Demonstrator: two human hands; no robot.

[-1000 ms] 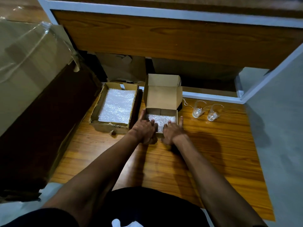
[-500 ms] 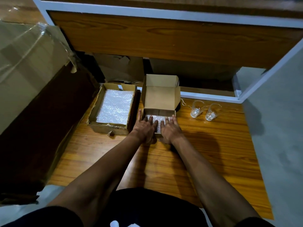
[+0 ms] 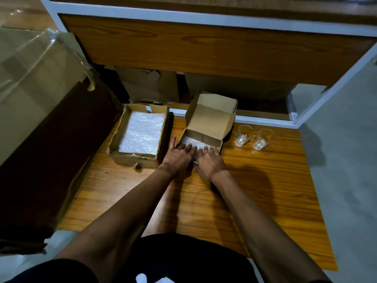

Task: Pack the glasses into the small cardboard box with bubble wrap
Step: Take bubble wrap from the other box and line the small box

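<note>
A: Wooden floor (image 3: 255, 193), a big wooden cabinet (image 3: 204, 54) behind it. What are the hands doing?

B: Both lie flat. The left hand (image 3: 178, 158) and right hand (image 3: 211, 162) have straight fingers (image 3: 188, 147) side by side, pressing the bubble wrap (image 3: 191, 142) down into the small box (image 3: 206, 127), whose lid stands open beyond the fingertips.

A: And the glasses?

B: Two glasses (image 3: 252, 137), right of the fingers, past the box wall, standing close together on the floor, not packed yet. They look upright, long axis vertical, mouths up and narrowing toward the base.

A: How would they handle?

B: Light, stiff, smooth, likely slippery and breakable. I'd wrap fingers round the wall, not pinch the rim.

A: Left of the fingers?

B: A larger box (image 3: 140, 135) with more wrap in it, just beside the small one.
</note>
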